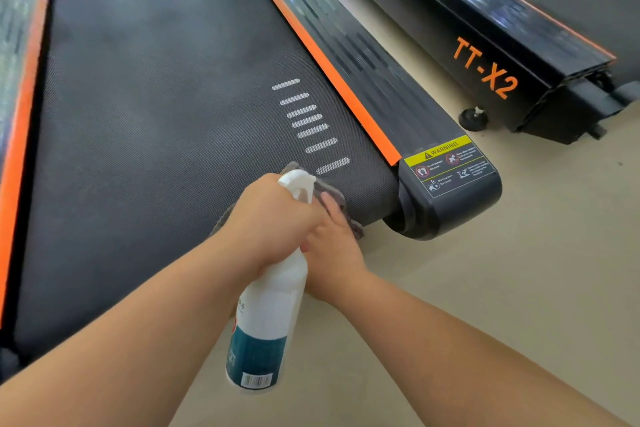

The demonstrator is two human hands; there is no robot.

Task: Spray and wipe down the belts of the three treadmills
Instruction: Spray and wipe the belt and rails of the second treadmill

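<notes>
Left hand clamps the seemingly rigid spray bottle by its neck; right hand, fingers flat, presses a limp cloth onto the belt.

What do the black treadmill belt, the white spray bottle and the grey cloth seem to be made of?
The black treadmill belt looks like rubber-coated woven fabric, matt: a fine mesh-like texture shows. The white spray bottle is likely plastic, smooth and slightly glossy, with a moulded trigger head. The grey cloth seems soft textile, maybe microfibre: it crumples under the right hand.
</notes>
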